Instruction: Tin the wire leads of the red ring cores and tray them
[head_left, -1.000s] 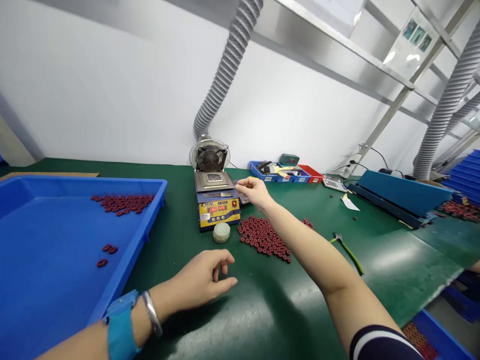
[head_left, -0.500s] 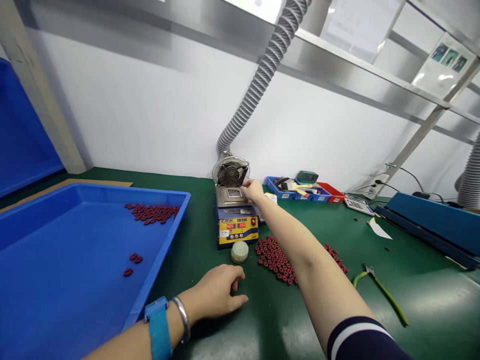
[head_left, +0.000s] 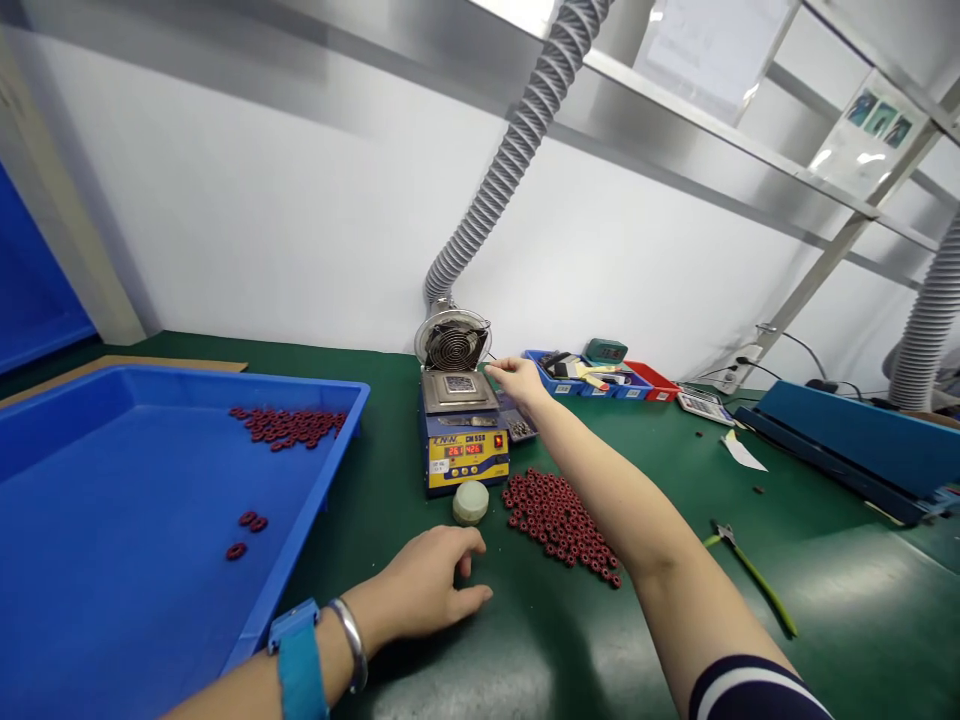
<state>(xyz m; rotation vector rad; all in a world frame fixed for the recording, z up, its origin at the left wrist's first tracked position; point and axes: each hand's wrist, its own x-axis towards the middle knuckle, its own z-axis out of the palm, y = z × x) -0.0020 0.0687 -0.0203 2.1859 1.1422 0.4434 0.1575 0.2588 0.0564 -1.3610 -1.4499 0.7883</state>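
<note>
At the far middle of the green bench (head_left: 382, 430), a boxy yellow-and-blue heating unit (head_left: 466, 462) with a flat steel top is being worked at. The right hand (head_left: 517, 380) is extended to the far right edge of that top. Its fingers are drawn together as in a pinch; whether anything is gripped, or the steel touched, cannot be told. The left hand (head_left: 427, 580) is held low over the near bench, thumb apart and fingers loosely curled, nothing seen in them; a pale round disc-shaped pot (head_left: 471, 502) stands just beyond.

Small dark red rings are heaped (head_left: 562, 525) on the bench right of the unit; others are gathered (head_left: 289, 427) in the far right of a large blue plastic tray (head_left: 296, 550), three set apart nearer.

Step judged: handling of a small part at the heated top. A steady pinch is called for next, with skin kept off the presumably hot steel.
</note>
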